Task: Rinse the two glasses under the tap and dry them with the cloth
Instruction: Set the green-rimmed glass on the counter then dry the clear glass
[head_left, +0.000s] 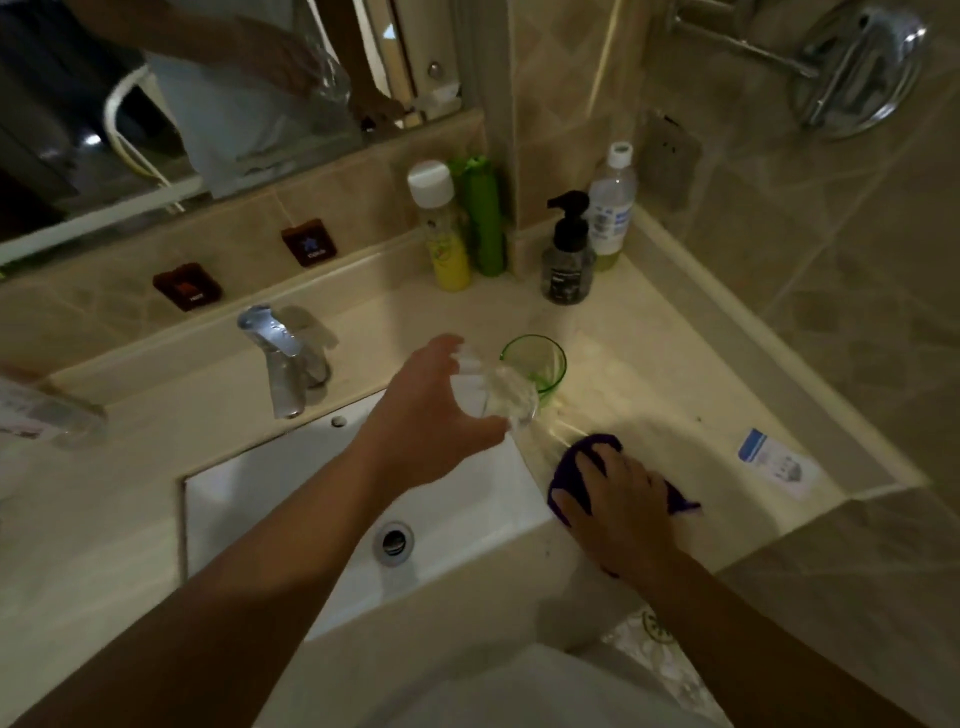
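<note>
My left hand (426, 415) grips a clear glass (498, 395), tilted on its side above the right edge of the white sink (291, 483). A green glass (535, 364) stands upright on the counter just behind it. My right hand (618, 509) lies on a purple cloth (571, 462) on the counter to the right of the sink, fingers curled over it. The chrome tap (280, 358) stands behind the sink, with no water visibly running.
Bottles stand at the back: a yellow one (444, 234), a green one (483, 218), a black pump dispenser (569, 254) and a clear bottle (613, 202). A small white packet (776, 462) lies at the counter's right. A mirror (182, 93) hangs above; a tiled wall is on the right.
</note>
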